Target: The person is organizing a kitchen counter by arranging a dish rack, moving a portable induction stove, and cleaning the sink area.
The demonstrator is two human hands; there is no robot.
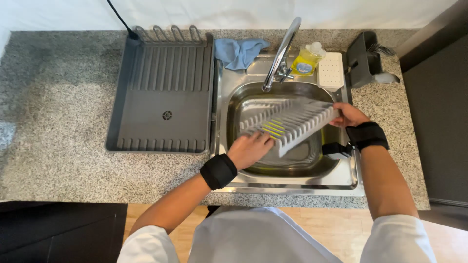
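- Presently, one head view looks down on a stainless steel sink (341, 181) set in a speckled granite counter (58, 117).
- A light grey slotted dish rack insert (292, 122) is held above the sink basin, tilted, its long axis running from near left to far right.
- Right hand (348, 116): fingers closed around the far right end of the insert, thumb on top. It bears that end clear of the basin.
- Left hand (250, 149): at the near left end of the insert, fingers curled and pressing against the ribs. Something yellow-green (272, 129) shows between the ribs just beyond the fingertips; whether the hand grips a sponge there cannot be told.
- Both wrists carry black bands; a black strap hangs below the right wrist.
- Key relation: the insert spans between the two hands, the left at the nearer, lower end, the right at the farther, higher end. The ribbed face lies up and right of the left fingers.
- Surroundings: a grey drain tray (161, 97) sits just left of the sink, well apart from the insert.
- Far side: a curved tap (282, 53), a blue cloth (239, 51), a yellow soap bottle (306, 59), a white perforated pad (331, 70) and a dark grey cutlery holder (363, 58).
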